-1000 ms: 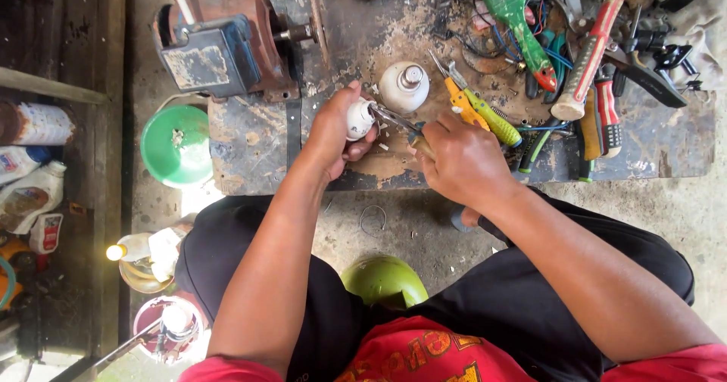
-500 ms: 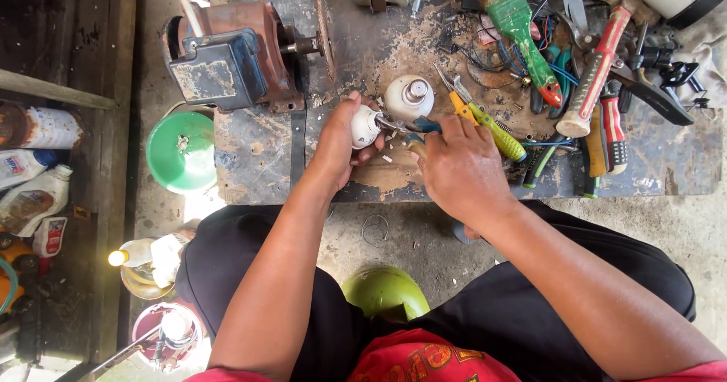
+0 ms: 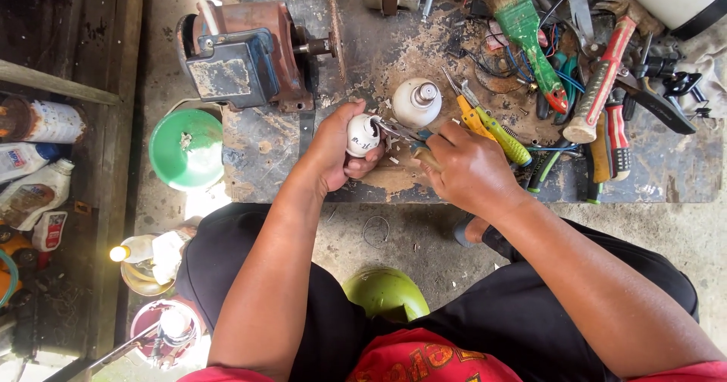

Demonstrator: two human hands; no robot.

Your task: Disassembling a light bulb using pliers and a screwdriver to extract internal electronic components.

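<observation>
My left hand (image 3: 339,149) grips a small white lamp housing (image 3: 363,134) above the front edge of the low workbench (image 3: 651,177). My right hand (image 3: 466,166) holds a pair of pliers (image 3: 401,134) by the handles. The plier jaws touch the right side of the housing. A second white bulb housing (image 3: 416,102) stands upright on the bench just behind the pliers. White chips lie scattered on the bench around my hands.
A rusty motor with a grinding disc (image 3: 254,55) stands at the bench's left. Pliers, screwdrivers, a green brush (image 3: 530,34) and a hammer (image 3: 602,71) crowd the right side. A green lid (image 3: 186,149), bottles (image 3: 34,193) and a green dome (image 3: 385,293) lie on the floor.
Both hands and the white housing stay together at the bench's front edge; the view has shifted slightly. The grip on housing and pliers is unchanged.
</observation>
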